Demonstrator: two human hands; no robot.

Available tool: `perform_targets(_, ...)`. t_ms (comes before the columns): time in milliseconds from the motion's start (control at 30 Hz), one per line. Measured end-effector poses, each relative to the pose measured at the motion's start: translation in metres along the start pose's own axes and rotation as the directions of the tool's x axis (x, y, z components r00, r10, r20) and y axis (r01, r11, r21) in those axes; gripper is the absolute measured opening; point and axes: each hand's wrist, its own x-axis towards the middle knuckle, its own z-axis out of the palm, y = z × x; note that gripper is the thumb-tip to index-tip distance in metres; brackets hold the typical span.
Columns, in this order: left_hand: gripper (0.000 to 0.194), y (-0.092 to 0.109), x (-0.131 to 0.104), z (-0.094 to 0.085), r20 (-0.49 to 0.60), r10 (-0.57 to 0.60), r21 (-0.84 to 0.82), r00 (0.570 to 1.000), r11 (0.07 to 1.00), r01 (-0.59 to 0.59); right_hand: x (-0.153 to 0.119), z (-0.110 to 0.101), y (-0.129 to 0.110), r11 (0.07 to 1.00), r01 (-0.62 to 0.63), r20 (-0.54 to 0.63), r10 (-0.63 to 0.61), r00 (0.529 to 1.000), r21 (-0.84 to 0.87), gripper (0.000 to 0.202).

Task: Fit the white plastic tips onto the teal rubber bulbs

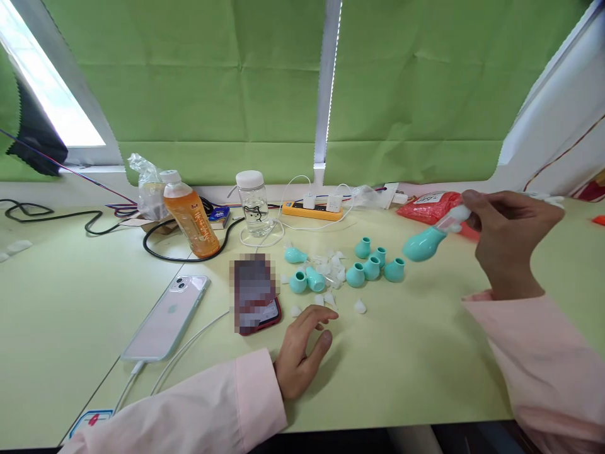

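Note:
My right hand (508,236) pinches the white tip of a teal bulb with a clear neck (424,244), held up over the right part of the table. My left hand (305,353) rests low at the middle, thumb and fingers apart, holding nothing. Just beyond it are small translucent white pieces (333,270) in a loose pile. Several open-necked teal bulbs (355,275) stand to the right of the pile. More teal bulbs (316,279) are at its left, some lying on their sides. A single white piece (360,306) lies nearer me.
Left of the pile lie a red-cased phone (258,296) and a white phone (167,318) with a cable. Behind stand an orange drink bottle (191,217), a clear jar (254,205) and a yellow power strip (312,212). A red bag (428,207) lies behind the raised bulb.

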Motion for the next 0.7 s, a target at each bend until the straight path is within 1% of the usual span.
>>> perform_targets(33,0.021,0.0,0.001,0.0,0.004,0.014,0.01,1.0,1.0,-0.014,0.008,-0.003,0.011,0.994,0.039,0.014,-0.038,0.999,-0.103,0.007)
perform_targets(67,0.019,0.001,0.002,0.001,0.006,0.019,0.02,1.0,1.0,-0.019,0.013,-0.004,0.022,0.98,0.055,0.052,-0.045,0.998,-0.191,0.007)
perform_targets(167,0.016,0.001,0.003,0.001,0.021,0.011,0.063,1.0,0.998,-0.012,0.016,0.0,0.059,0.903,0.129,0.183,-0.057,0.981,-0.409,0.011)
perform_targets(233,0.016,0.001,0.003,0.001,0.032,0.014,0.1,0.999,0.995,-0.018,0.012,0.006,0.084,0.871,0.178,0.288,-0.044,0.957,-0.457,0.017)
perform_targets(267,0.016,0.001,0.002,0.002,0.041,0.018,0.117,0.999,0.993,-0.023,0.01,0.007,0.095,0.87,0.213,0.358,-0.045,0.933,-0.446,0.019)
perform_targets(300,0.016,0.0,0.002,0.002,0.053,0.022,0.131,0.998,0.991,-0.029,0.007,0.008,0.104,0.871,0.234,0.407,-0.043,0.912,-0.432,0.02)
perform_targets(367,0.016,0.0,0.002,0.003,0.08,0.024,0.153,0.997,0.988,-0.036,0.005,0.007,0.114,0.872,0.247,0.463,-0.027,0.886,-0.421,0.022)
perform_targets(433,0.016,-0.001,0.001,0.003,0.102,0.02,0.171,0.995,0.985,-0.038,0.006,0.005,0.113,0.857,0.244,0.464,-0.006,0.886,-0.454,0.022)
perform_targets(500,0.016,-0.001,0.001,0.004,0.111,0.018,0.187,0.994,0.982,-0.038,0.007,0.005,0.102,0.809,0.255,0.405,-0.023,0.914,-0.53,0.021)
perform_targets(567,0.017,-0.002,0.001,0.004,0.12,0.015,0.204,0.993,0.978,-0.04,0.003,0.009,0.081,0.746,0.271,0.296,-0.103,0.95,-0.609,0.022)
perform_targets(600,0.017,-0.002,0.001,0.004,0.126,0.015,0.213,0.992,0.976,-0.042,-0.002,0.014,0.068,0.737,0.283,0.237,-0.171,0.956,-0.614,0.023)
perform_targets(633,0.017,-0.002,0.001,0.004,0.133,0.016,0.223,0.991,0.974,-0.045,-0.01,0.019,0.055,0.74,0.304,0.236,-0.199,0.951,-0.6,0.024)
perform_targets(667,0.018,-0.002,0.001,0.004,0.141,0.018,0.232,0.99,0.971,-0.05,-0.02,0.026,0.04,0.753,0.339,0.281,-0.212,0.936,-0.564,0.023)
perform_targets(700,0.018,-0.002,0.001,0.004,0.145,0.02,0.239,0.989,0.969,-0.055,-0.033,0.034,0.026,0.794,0.397,0.399,-0.214,0.891,-0.46,0.022)
